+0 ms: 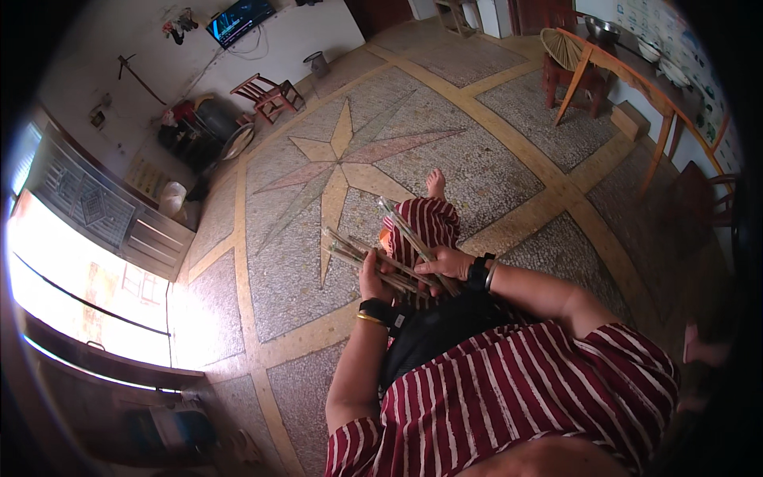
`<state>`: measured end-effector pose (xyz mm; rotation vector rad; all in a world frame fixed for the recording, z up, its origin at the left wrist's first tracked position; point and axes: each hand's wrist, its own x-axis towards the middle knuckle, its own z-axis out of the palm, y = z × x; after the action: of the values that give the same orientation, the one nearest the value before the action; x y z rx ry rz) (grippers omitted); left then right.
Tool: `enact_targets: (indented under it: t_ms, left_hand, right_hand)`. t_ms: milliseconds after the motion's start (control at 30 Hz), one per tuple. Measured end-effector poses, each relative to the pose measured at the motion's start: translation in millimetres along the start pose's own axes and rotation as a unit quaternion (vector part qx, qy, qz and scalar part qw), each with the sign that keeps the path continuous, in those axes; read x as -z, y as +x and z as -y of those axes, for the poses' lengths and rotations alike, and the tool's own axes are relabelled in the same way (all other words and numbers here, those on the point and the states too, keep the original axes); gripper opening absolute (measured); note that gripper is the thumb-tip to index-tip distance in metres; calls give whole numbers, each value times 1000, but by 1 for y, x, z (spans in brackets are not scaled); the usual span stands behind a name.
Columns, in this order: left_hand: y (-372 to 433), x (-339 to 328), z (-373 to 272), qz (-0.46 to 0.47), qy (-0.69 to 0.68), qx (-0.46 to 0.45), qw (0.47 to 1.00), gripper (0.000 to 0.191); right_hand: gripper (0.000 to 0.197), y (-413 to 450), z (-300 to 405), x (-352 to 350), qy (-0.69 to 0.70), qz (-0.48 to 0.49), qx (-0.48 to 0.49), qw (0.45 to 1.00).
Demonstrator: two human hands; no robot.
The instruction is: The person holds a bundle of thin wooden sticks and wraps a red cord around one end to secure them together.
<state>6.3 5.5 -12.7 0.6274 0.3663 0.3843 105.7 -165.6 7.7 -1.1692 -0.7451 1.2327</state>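
My left hand (377, 280) grips a bundle of thin sticks (346, 249) that look wrapped in clear plastic at their far ends. My right hand (447, 264) is closed on more of these thin sticks (405, 226), which point up and to the left across my knee. The two groups cross between my hands, above my lap, and their near ends overlap. Both wrists wear black straps and a bangle. Exactly how many sticks each hand holds cannot be told.
A wooden table (644, 65) with metal and white bowls stands at the upper right, a cardboard box (630, 121) beneath it. A low wooden chair (271, 95) and a bin (316, 64) stand near the far wall. An open doorway is at the left. Part of another person shows at the right edge.
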Motion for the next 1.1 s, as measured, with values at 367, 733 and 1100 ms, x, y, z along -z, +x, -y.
enact_targets:
  t_ms: [367, 733, 1100]
  left_hand:
    - [-9, -15, -1, -31, 95, 6, 995, 21]
    - [-13, -27, -1, 25, 103, 8, 994, 16]
    - [-11, -25, 0, 62, 155, 15, 986, 14]
  right_hand:
    - [22, 6, -8, 4, -34, 15, 12, 999]
    - [30, 5, -5, -2, -22, -37, 10, 999]
    - [33, 7, -11, 4, 2, -8, -5, 1000]
